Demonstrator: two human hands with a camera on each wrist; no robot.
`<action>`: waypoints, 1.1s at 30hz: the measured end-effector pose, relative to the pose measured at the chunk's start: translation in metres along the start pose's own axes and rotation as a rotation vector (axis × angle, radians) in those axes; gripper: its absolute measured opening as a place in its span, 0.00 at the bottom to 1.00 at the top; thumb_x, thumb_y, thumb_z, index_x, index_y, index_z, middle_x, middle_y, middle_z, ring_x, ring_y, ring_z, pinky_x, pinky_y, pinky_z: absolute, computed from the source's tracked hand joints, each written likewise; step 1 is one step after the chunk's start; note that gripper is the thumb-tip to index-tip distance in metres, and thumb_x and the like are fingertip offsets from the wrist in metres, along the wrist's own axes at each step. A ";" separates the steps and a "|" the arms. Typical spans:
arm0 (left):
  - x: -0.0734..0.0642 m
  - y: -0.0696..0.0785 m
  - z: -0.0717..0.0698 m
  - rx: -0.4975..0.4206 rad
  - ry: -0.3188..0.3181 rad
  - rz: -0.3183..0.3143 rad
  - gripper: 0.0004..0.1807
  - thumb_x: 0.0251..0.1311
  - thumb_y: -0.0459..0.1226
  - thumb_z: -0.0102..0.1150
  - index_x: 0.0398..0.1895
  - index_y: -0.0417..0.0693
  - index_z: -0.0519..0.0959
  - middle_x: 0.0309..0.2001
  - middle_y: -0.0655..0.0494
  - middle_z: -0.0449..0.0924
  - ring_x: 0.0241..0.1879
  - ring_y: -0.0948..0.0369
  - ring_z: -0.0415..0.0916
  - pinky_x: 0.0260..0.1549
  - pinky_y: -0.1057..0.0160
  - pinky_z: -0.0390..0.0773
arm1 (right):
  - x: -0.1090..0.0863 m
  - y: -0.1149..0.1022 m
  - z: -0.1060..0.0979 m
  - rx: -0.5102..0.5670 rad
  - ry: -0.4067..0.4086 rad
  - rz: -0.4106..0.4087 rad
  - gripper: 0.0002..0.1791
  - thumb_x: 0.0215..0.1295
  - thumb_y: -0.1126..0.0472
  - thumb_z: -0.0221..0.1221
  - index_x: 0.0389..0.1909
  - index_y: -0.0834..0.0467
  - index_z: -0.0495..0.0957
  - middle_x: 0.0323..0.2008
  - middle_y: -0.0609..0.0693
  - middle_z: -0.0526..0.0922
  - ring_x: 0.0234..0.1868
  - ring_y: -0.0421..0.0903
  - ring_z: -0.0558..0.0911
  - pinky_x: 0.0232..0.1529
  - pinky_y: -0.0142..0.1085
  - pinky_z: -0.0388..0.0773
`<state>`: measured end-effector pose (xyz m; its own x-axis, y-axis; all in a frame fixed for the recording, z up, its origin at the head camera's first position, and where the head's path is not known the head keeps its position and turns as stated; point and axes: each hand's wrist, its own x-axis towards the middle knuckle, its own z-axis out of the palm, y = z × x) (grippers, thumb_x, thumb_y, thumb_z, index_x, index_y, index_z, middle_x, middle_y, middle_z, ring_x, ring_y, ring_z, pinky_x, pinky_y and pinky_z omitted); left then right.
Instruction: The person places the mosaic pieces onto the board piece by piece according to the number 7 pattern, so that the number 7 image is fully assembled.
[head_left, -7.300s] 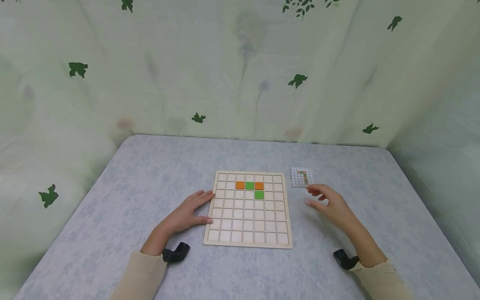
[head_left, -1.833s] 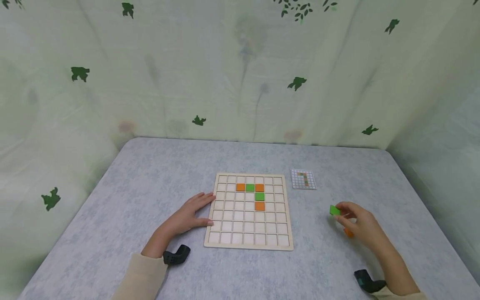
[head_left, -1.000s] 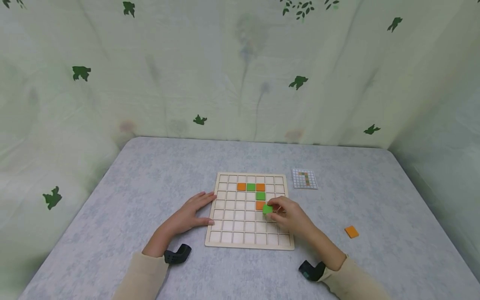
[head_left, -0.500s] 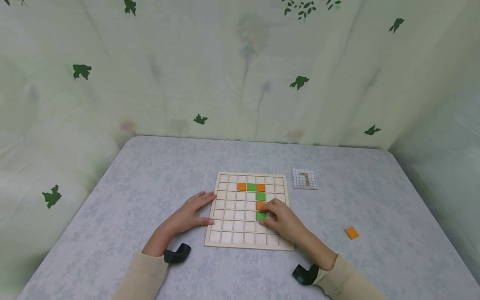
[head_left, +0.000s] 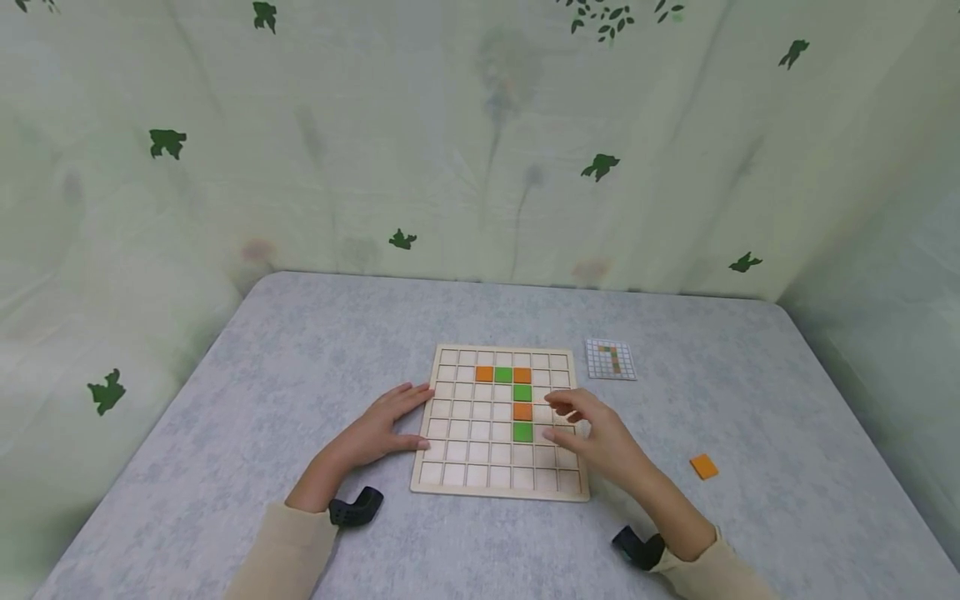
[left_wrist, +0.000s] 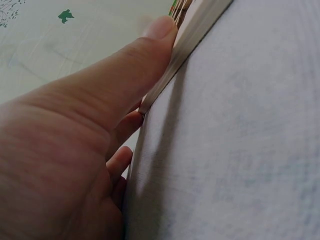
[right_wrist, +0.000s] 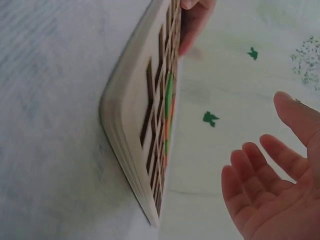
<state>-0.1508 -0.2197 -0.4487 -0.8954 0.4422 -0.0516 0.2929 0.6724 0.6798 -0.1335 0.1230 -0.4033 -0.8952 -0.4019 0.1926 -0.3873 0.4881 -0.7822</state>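
Observation:
A wooden grid board [head_left: 471,475] lies flat on the table, with orange and green square tiles set in some of its cells. They form a short row near the top and a column running down from the row's right end; a green tile [head_left: 522,432] is the lowest. My left hand [head_left: 372,427] rests at the board's left edge, thumb and fingertips touching the rim. Over the right side of the board hovers my right hand [head_left: 596,433], fingers loosely bent and apart, holding nothing. In the right wrist view that hand [right_wrist: 280,190] is likewise bare.
A small card [head_left: 611,360] printed with a coloured grid pattern lies beyond the board's upper right corner. One loose orange tile [head_left: 703,467] lies on the table [head_left: 787,417] to the right. A pale curtain with green bird shapes hangs behind.
My right hand brought a green tile from the right, set it below the orange one in the column, let go and drew back slightly rightward. The left hand stayed put.

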 end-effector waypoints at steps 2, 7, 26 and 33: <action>0.000 0.000 0.000 0.001 0.002 0.007 0.44 0.46 0.54 0.63 0.66 0.49 0.60 0.67 0.52 0.54 0.67 0.50 0.41 0.58 0.42 0.47 | -0.008 0.000 -0.011 -0.039 0.032 -0.019 0.25 0.52 0.58 0.65 0.52 0.57 0.72 0.47 0.50 0.75 0.45 0.43 0.73 0.43 0.42 0.73; 0.000 0.000 0.000 -0.004 -0.002 0.001 0.44 0.46 0.54 0.63 0.66 0.49 0.60 0.67 0.52 0.54 0.67 0.50 0.41 0.58 0.42 0.47 | -0.036 0.012 -0.040 -0.154 0.123 -0.046 0.26 0.50 0.60 0.66 0.52 0.57 0.72 0.48 0.46 0.74 0.46 0.42 0.73 0.43 0.33 0.72; 0.000 -0.001 0.001 0.002 -0.001 -0.011 0.45 0.45 0.55 0.63 0.67 0.50 0.59 0.67 0.54 0.53 0.67 0.51 0.40 0.59 0.43 0.47 | -0.115 0.088 -0.117 -0.296 -0.053 0.378 0.32 0.54 0.46 0.61 0.58 0.58 0.68 0.56 0.57 0.70 0.52 0.49 0.69 0.43 0.35 0.69; 0.000 -0.001 0.000 -0.001 0.003 -0.009 0.45 0.44 0.55 0.63 0.66 0.50 0.60 0.67 0.53 0.54 0.67 0.51 0.41 0.59 0.43 0.48 | -0.117 0.101 -0.120 -0.300 -0.075 0.348 0.25 0.55 0.57 0.63 0.54 0.58 0.73 0.50 0.54 0.72 0.48 0.39 0.70 0.42 0.34 0.71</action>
<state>-0.1515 -0.2202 -0.4499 -0.8990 0.4344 -0.0551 0.2846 0.6753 0.6804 -0.0946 0.3122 -0.4331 -0.9693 -0.2235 -0.1030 -0.1227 0.8018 -0.5849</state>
